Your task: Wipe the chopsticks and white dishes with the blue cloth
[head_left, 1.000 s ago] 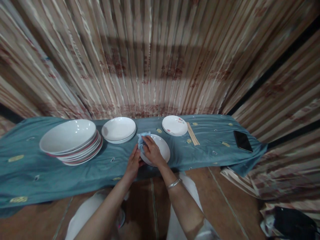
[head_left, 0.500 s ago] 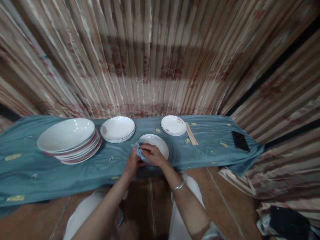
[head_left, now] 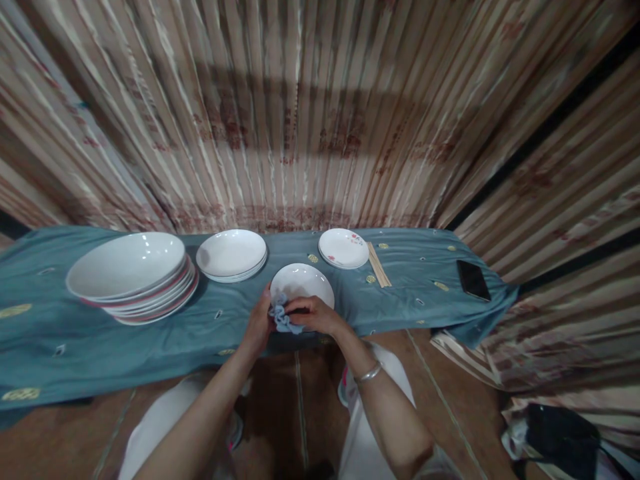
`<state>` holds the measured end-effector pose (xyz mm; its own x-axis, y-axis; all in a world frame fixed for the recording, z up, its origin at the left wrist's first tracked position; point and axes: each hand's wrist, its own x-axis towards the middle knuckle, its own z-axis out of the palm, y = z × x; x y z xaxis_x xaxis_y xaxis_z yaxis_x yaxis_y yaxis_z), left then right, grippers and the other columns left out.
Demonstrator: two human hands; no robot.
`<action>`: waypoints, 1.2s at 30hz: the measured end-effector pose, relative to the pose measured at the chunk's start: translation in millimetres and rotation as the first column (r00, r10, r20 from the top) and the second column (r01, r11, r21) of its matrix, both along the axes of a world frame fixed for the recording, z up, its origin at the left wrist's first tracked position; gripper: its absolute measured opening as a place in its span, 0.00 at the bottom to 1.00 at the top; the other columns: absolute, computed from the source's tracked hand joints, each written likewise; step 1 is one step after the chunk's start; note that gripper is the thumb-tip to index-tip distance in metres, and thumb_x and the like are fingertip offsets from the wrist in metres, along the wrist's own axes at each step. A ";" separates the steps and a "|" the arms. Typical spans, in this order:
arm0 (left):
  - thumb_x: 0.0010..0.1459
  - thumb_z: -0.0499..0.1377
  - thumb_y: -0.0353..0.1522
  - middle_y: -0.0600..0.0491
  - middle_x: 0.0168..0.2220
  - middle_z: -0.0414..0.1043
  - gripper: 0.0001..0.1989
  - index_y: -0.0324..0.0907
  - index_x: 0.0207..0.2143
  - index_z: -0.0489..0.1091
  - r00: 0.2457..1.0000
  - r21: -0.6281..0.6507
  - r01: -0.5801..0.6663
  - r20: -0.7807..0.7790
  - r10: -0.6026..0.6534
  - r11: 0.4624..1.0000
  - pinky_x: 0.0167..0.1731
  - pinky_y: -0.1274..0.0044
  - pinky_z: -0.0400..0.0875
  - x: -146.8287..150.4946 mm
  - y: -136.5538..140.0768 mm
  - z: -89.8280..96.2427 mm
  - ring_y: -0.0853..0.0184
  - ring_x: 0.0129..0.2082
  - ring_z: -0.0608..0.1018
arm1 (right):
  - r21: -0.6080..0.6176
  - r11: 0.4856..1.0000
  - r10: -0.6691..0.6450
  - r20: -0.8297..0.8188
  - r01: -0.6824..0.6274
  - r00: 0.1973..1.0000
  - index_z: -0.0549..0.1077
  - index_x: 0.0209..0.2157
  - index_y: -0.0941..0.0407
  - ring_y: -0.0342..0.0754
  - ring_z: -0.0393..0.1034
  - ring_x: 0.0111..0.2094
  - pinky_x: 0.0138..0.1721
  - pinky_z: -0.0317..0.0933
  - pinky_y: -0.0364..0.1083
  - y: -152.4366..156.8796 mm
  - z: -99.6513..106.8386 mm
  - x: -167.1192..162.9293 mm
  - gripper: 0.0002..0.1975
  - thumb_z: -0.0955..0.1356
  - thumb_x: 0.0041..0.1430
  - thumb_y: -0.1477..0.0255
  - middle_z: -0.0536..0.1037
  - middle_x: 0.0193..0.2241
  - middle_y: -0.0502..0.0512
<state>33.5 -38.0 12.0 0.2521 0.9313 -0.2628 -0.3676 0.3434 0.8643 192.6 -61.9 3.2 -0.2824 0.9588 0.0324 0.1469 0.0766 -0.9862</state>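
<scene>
Left hand, apparently clamped on the white plate, could lose its rim should the right hand, pinching the blue cloth, press hard.

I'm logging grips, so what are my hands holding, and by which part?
Your left hand holds the white plate by its left rim; your right hand pinches the bunched blue cloth by its right side.
</scene>
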 end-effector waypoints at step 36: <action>0.59 0.59 0.35 0.47 0.56 0.70 0.29 0.50 0.63 0.59 0.990 -0.045 -0.005 -0.138 -0.001 0.999 0.27 0.75 0.78 3.0 0.7 1.2 0.64 0.36 0.81 | 0.199 0.941 -0.322 0.778 0.274 0.540 0.75 0.37 0.59 0.50 0.70 0.44 0.47 0.61 0.45 -19.0 11.9 33.7 0.10 0.64 0.55 0.79 0.77 0.41 0.59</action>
